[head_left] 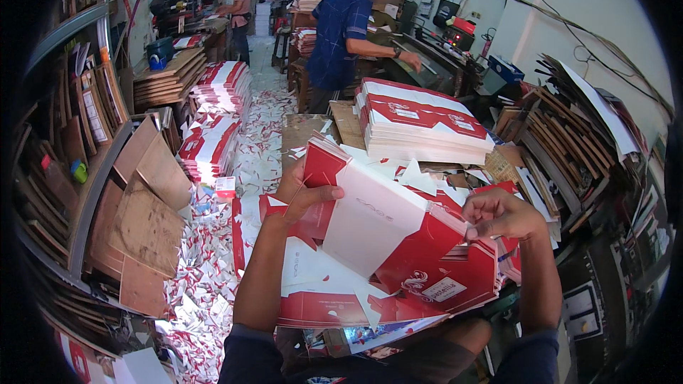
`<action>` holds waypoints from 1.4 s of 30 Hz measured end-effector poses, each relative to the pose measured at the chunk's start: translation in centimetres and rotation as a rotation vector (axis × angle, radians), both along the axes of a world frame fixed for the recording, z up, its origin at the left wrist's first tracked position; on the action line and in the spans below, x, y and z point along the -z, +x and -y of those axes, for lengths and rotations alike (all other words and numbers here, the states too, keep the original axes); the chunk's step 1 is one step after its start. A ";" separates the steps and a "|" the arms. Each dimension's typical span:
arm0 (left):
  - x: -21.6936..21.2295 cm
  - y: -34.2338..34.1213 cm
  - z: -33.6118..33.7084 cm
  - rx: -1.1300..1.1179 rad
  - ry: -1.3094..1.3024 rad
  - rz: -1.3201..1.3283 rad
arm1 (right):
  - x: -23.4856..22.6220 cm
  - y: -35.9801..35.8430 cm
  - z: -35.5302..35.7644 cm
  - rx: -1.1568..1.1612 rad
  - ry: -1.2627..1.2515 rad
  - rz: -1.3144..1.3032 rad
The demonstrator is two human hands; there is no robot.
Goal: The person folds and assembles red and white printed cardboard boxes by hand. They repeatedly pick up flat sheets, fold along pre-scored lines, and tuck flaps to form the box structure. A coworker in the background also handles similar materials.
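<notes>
Both forearms enter from the lower edge. Left hand (302, 195) fingers are closed on the left flap of a flat red-and-white die-cut cardboard carton blank (377, 231); right hand (501, 215) fingers pinch its right edge. Blank lies tilted atop a pile of similar sheets (341, 299) in the lap. Beyond, a neat stack of red-and-white printed blanks (420, 124) rests on the surface. Paper offcuts (206, 270) litter the floor to the left.

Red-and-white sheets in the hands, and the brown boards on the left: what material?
Sheets: likely printed cardboard, die-cut carton blanks; slightly glossy red print, flaps and fold lines visible, bending under both hands, left and right. Boards: probably plywood or fibreboard; flat, matt brown, stiff edges.
</notes>
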State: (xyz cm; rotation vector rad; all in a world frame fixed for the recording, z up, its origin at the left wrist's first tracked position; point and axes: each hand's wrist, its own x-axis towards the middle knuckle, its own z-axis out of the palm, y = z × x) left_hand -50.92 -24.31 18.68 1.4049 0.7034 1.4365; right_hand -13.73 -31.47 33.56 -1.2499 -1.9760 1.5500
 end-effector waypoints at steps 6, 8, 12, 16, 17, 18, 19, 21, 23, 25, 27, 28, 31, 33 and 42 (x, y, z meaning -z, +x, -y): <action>0.1 0.3 0.0 0.006 0.009 0.017 | -2.9 -1.2 0.3 0.206 0.401 0.059; 0.1 0.4 -0.1 -0.003 0.012 0.004 | -5.5 -2.9 0.3 0.235 0.633 0.130; 0.5 0.3 -0.4 -0.033 0.027 0.040 | -10.4 -12.8 0.7 0.219 0.926 -0.210; 1.9 -1.0 -1.5 -0.130 0.004 -0.123 | -10.5 -19.1 1.5 -0.187 1.204 -0.024; 2.8 -1.0 -2.4 -0.122 0.037 -0.122 | -10.4 -19.8 2.4 -0.196 1.278 0.080; 3.8 -0.7 -3.4 -0.113 0.070 -0.110 | -9.5 -19.1 1.9 -0.175 1.362 0.078; 3.9 -0.7 -3.2 -0.127 0.091 -0.093 | -8.2 -18.8 0.8 -0.170 1.437 0.061; 2.1 -0.1 -1.4 -0.099 0.077 -0.039 | -6.9 -15.1 -0.1 -0.145 1.280 0.199; 0.5 -0.1 0.7 -0.134 0.059 0.042 | -6.6 -11.9 0.8 -0.135 0.896 0.488; 0.4 0.9 0.7 -0.121 0.072 0.048 | -3.4 -6.4 1.6 -0.066 0.702 0.561; 0.5 1.1 0.9 -0.141 0.084 0.043 | -2.5 -4.5 3.1 -0.048 0.531 0.624; 0.5 1.0 1.1 -0.158 0.093 0.041 | -2.1 -4.3 3.3 -0.006 0.545 0.629; 0.2 1.0 2.0 -0.250 0.124 0.065 | -1.4 -4.3 2.8 0.052 0.743 0.525; -1.3 1.5 3.5 -0.272 0.098 0.148 | -3.2 -4.2 2.6 0.119 0.746 0.463; 0.6 1.7 4.0 -0.462 0.126 -0.057 | 1.2 -3.2 -1.4 0.151 0.833 0.366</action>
